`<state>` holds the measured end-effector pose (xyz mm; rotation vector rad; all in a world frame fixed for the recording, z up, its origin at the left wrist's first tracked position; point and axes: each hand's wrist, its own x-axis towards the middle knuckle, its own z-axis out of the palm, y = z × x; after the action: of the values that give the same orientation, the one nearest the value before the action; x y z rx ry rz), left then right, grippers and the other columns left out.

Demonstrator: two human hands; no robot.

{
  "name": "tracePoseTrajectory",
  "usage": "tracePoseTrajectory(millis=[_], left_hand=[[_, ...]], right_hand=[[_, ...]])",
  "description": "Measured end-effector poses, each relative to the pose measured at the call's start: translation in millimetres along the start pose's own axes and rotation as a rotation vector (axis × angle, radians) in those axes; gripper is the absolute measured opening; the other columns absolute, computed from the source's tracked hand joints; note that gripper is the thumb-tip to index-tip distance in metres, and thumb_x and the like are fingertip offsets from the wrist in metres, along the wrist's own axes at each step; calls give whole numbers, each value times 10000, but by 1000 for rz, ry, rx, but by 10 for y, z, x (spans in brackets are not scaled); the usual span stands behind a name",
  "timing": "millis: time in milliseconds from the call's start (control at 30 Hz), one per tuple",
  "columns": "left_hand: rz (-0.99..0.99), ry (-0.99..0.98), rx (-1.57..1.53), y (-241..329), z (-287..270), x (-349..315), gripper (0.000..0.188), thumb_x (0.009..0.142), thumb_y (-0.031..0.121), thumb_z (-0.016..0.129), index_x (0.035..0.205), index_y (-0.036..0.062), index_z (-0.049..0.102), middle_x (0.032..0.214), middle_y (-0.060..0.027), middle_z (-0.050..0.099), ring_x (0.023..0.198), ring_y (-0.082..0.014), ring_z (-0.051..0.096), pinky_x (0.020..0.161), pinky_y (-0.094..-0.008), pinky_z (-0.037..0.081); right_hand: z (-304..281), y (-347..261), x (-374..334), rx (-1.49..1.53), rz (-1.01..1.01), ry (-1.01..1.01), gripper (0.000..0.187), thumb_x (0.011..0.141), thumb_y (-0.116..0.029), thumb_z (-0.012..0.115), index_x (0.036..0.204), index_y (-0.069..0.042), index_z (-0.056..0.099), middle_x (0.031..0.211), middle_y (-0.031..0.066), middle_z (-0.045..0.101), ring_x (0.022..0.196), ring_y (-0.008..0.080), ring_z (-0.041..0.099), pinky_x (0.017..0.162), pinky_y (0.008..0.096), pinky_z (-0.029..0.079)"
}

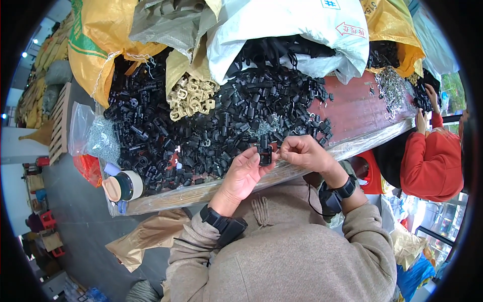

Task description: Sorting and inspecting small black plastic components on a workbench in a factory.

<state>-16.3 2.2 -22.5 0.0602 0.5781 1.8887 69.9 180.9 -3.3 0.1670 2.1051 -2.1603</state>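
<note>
My left hand (244,173) grips a small black plastic part (265,155) between thumb and fingers, just above the table's near edge. Close beside it on the right, my right hand (308,154) is pinched, its fingertips almost at the part. Whatever those fingertips hold, if anything, is too small to name. Beyond both hands spreads a heap of loose black plastic parts (211,146). A little pile of small silvery metal pieces (269,126) lies among them.
Beige plastic buckles (191,98) spill from a sack. A white sack (292,22) and a yellow sack (103,35) stand behind. A lidded cup (130,185) sits at the near left corner. Metal hooks (393,93) lie at right, near a person in red (432,163) working there.
</note>
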Motion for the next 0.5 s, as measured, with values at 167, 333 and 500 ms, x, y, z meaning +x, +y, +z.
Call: tracePoseTrajectory(millis=[167,333,500], left_hand=[[31,11,-2,-31,16,-37,340,813,183,555,1074,-26,492,1013,-127,554,963,-212,534,863,-337,436],[22,-13,4,-41,43,-73,308,830,152,528,1088,-11,486,1040,-115,553,971,-211,535,855,-327,437],[-76,45,32,-40,0,-72,316,827,167,534,1081,-15,482,992,-133,572,909,-229,568,783,-319,481]], right_hand=[[38,-70,-47,-52,-7,16,166,833,-146,542,745,-9,511,674,-38,467,621,33,385,548,191,331],[93,-21,-100,-65,-91,106,150,839,-134,526,763,-7,501,689,-28,467,628,46,389,542,202,334],[85,-78,-118,-313,-218,199,130,821,-113,538,763,-6,492,688,16,472,609,100,436,531,228,348]])
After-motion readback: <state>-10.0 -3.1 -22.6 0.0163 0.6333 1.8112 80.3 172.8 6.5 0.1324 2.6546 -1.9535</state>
